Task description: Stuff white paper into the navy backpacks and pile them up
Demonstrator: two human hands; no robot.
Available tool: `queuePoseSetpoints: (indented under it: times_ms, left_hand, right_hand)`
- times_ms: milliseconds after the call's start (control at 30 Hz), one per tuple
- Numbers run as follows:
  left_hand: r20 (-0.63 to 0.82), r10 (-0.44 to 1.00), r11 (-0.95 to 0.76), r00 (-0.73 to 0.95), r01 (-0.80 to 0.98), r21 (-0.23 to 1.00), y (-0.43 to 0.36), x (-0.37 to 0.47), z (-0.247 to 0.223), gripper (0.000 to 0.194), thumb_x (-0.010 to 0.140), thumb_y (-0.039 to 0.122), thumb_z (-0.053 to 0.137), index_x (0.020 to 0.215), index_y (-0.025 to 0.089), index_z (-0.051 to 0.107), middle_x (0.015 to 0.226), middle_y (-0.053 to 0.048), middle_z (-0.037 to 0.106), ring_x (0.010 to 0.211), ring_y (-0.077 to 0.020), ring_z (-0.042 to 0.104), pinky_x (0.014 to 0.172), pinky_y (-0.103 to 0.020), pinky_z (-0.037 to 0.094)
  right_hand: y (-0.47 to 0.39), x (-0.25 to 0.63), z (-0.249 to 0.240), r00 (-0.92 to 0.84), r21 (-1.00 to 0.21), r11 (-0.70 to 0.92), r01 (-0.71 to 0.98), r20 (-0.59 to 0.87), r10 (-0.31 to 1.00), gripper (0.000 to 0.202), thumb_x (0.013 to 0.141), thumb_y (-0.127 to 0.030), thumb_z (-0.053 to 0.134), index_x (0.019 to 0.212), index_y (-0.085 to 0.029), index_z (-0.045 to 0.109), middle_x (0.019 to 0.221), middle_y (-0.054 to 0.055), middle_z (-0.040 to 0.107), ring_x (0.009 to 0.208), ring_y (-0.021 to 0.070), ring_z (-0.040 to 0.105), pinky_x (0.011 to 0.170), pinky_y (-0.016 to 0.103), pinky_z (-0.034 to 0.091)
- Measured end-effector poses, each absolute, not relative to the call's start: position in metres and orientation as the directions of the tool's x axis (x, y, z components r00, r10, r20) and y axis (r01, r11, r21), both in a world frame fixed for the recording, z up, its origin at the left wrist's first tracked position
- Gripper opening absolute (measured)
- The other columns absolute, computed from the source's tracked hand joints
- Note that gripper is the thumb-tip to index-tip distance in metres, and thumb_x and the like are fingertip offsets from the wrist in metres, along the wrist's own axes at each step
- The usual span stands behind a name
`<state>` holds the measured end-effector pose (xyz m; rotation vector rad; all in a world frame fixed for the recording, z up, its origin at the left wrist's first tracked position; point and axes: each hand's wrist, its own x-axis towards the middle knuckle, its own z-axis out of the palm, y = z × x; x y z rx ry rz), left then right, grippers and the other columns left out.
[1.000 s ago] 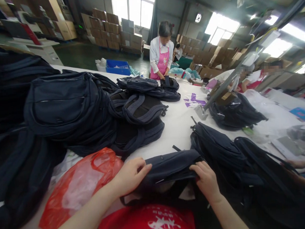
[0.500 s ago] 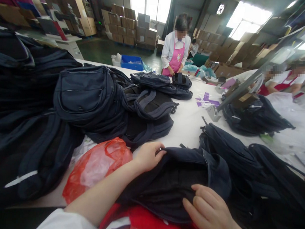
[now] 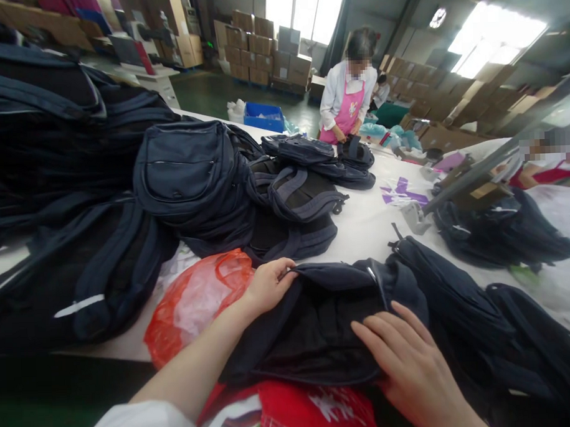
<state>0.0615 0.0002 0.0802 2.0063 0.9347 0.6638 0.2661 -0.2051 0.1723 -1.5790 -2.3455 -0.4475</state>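
Note:
A dark navy backpack (image 3: 327, 336) lies unzipped in front of me, its black inside showing. My left hand (image 3: 272, 285) pinches the upper left edge of its opening between thumb and fingers. Over the right part of the opening is my right hand (image 3: 402, 352), fingers stretched out and apart, close to the lining; whether it touches the fabric I cannot tell. Beside my left forearm sits a red plastic bag (image 3: 199, 297) with something pale inside. Below the backpack's near edge shows a red apron (image 3: 320, 408) with a white print.
Navy backpacks (image 3: 185, 167) are piled at the left, and more backpacks (image 3: 460, 294) lie at the right. A grey metal pole (image 3: 475, 176) slants over the white table (image 3: 360, 226). Across it stands a person in a pink apron (image 3: 349, 111), near a blue bin (image 3: 263, 116).
My right hand has risen and its curled fingers have straightened over the opening. My left hand keeps its pinch on the edge. The view has turned slightly left.

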Motion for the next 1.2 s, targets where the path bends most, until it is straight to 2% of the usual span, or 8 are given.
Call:
queuePoseSetpoints:
  times_ms: [167, 333, 467, 600, 700, 833, 967, 1200]
  left_hand:
    - [0.109, 0.879, -0.349, 0.464, 0.47, 0.81, 0.027, 0.027, 0.069, 0.021, 0.091, 0.03, 0.051, 0.1, 0.019, 0.067, 0.081, 0.0, 0.069, 0.074, -0.015, 0.063, 0.075, -0.026, 0.048]
    - [0.088, 0.908, -0.286, 0.409, 0.453, 0.844, 0.048, -0.004, 0.053, 0.021, 0.091, 0.026, 0.05, 0.101, 0.02, 0.068, 0.1, -0.002, 0.073, 0.094, -0.0171, 0.067, 0.088, -0.028, 0.05]
    - [0.091, 0.929, -0.261, 0.357, 0.464, 0.846, 0.047, -0.012, 0.045, 0.018, 0.089, 0.025, 0.052, 0.098, 0.019, 0.067, 0.091, -0.003, 0.072, 0.084, -0.018, 0.066, 0.082, -0.031, 0.052]
    - [0.316, 0.881, -0.445, 0.353, 0.385, 0.808, 0.022, -0.014, 0.077, 0.025, 0.084, 0.016, 0.052, 0.106, 0.018, 0.064, 0.099, -0.007, 0.069, 0.092, -0.0194, 0.064, 0.088, -0.036, 0.051]
    - [0.445, 0.678, -0.663, 0.585, 0.226, 0.714, -0.003, -0.012, 0.114, 0.034, 0.081, 0.007, 0.046, 0.104, 0.022, 0.065, 0.1, -0.003, 0.07, 0.107, -0.0191, 0.06, 0.112, -0.046, 0.035]
    - [0.303, 0.557, -0.758, 0.773, 0.323, 0.567, -0.001, -0.01, 0.125, 0.045, 0.075, 0.014, 0.061, 0.118, 0.024, 0.063, 0.119, -0.005, 0.068, 0.129, -0.027, 0.048, 0.119, -0.061, -0.002]
    - [0.178, 0.557, -0.738, 0.811, 0.386, 0.554, 0.037, -0.022, 0.105, 0.081, 0.064, 0.02, 0.072, 0.141, 0.02, 0.044, 0.143, -0.012, 0.051, 0.138, -0.0293, 0.038, 0.12, -0.06, 0.0]
    - [0.09, 0.584, -0.665, 0.807, 0.412, 0.623, 0.071, -0.033, 0.082, 0.068, 0.071, 0.016, 0.06, 0.138, 0.023, 0.049, 0.141, -0.009, 0.054, 0.136, -0.0261, 0.041, 0.121, -0.057, 0.006]
  right_hand:
    - [-0.173, 0.236, 0.172, -0.52, 0.075, 0.523, 0.849, 0.301, 0.8, 0.033, 0.079, -0.002, 0.043, 0.096, -0.02, 0.065, 0.064, -0.001, 0.052, 0.063, 0.0165, 0.049, 0.104, 0.041, 0.043]
    - [-0.154, 0.196, 0.177, -0.655, 0.096, 0.661, 0.744, 0.303, 0.692, 0.022, 0.075, -0.004, 0.049, 0.076, -0.022, 0.059, 0.063, -0.001, 0.052, 0.062, 0.0164, 0.048, 0.102, 0.035, 0.043]
    - [-0.143, 0.189, 0.186, -0.656, 0.064, 0.667, 0.742, 0.271, 0.704, 0.021, 0.069, -0.004, 0.052, 0.077, -0.023, 0.058, 0.066, -0.001, 0.054, 0.067, 0.0169, 0.05, 0.102, 0.033, 0.04]
    - [-0.136, 0.188, 0.192, -0.623, 0.023, 0.64, 0.768, 0.26, 0.738, 0.024, 0.069, -0.003, 0.051, 0.081, -0.022, 0.059, 0.068, -0.002, 0.052, 0.071, 0.0166, 0.05, 0.106, 0.032, 0.034]
    - [-0.132, 0.184, 0.195, -0.61, 0.01, 0.629, 0.778, 0.255, 0.75, 0.026, 0.071, -0.001, 0.049, 0.083, -0.022, 0.06, 0.068, -0.002, 0.051, 0.069, 0.0162, 0.047, 0.106, 0.032, 0.032]
    - [-0.129, 0.18, 0.196, -0.643, 0.011, 0.653, 0.757, 0.187, 0.743, 0.022, 0.071, -0.004, 0.054, 0.081, -0.022, 0.059, 0.069, -0.002, 0.053, 0.071, 0.017, 0.048, 0.108, 0.033, 0.031]
    - [-0.125, 0.182, 0.197, -0.675, -0.015, 0.68, 0.733, 0.111, 0.73, 0.02, 0.066, -0.004, 0.059, 0.073, -0.023, 0.054, 0.069, -0.004, 0.054, 0.074, 0.0164, 0.051, 0.11, 0.033, 0.028]
    - [-0.126, 0.192, 0.205, -0.666, 0.009, 0.674, 0.739, 0.157, 0.729, 0.019, 0.068, -0.006, 0.051, 0.072, -0.024, 0.053, 0.066, -0.004, 0.053, 0.073, 0.0171, 0.053, 0.11, 0.034, 0.027]
